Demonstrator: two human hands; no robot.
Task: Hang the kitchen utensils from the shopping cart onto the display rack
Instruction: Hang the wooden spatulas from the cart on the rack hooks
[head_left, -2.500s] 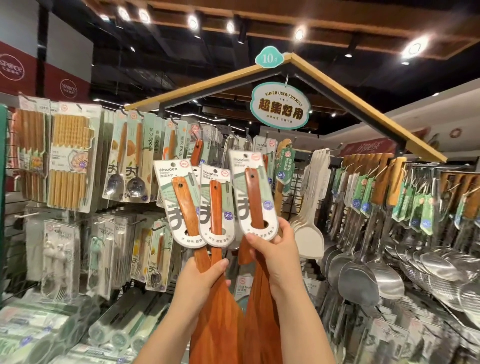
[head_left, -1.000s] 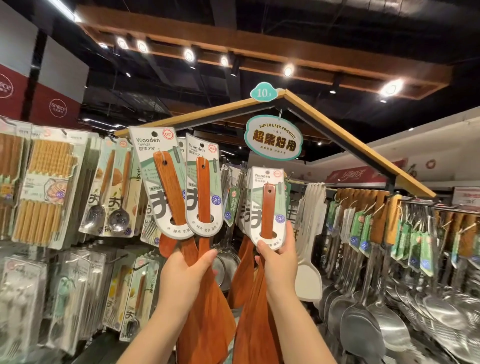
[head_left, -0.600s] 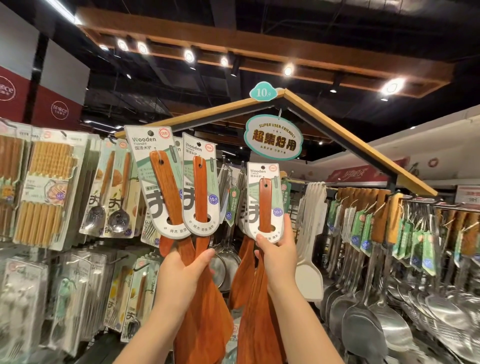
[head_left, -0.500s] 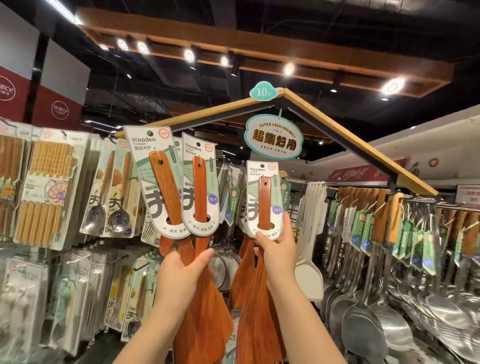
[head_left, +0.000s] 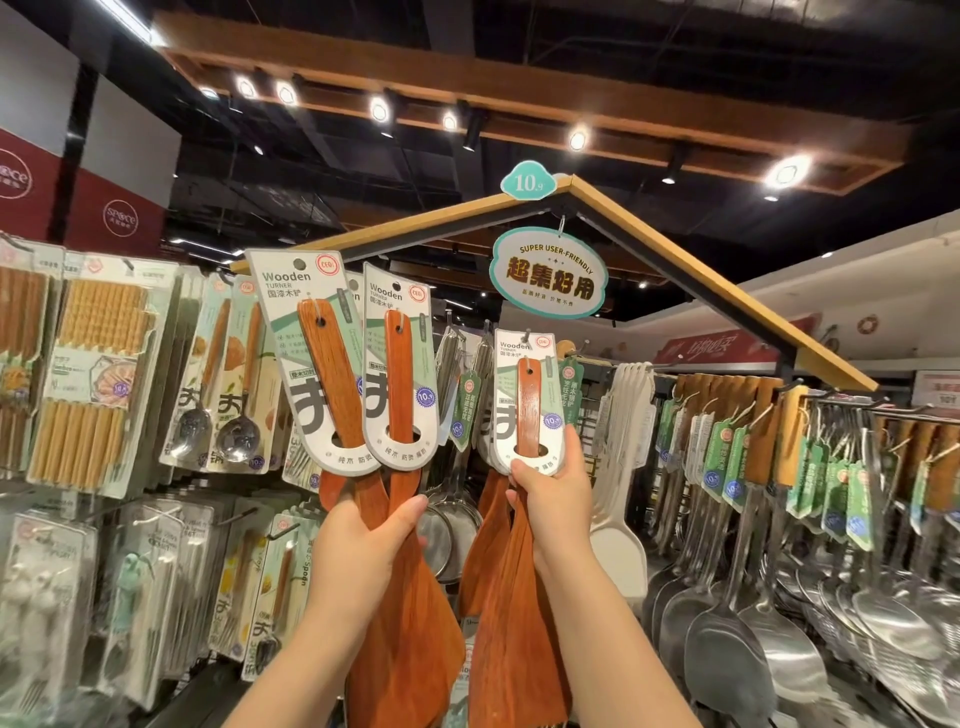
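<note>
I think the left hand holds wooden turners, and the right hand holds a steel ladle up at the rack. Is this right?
Not quite. The head view shows the right hand holding a wooden turner in its card up at the rack, not a steel ladle. The left hand does hold wooden turners.

Both our arms are raised (forearms bare); our left hand (head_left: 363, 551) grips two wooden turners (head_left: 399, 374), our right hand (head_left: 553, 493) pinches a third turner (head_left: 529, 405).
</note>
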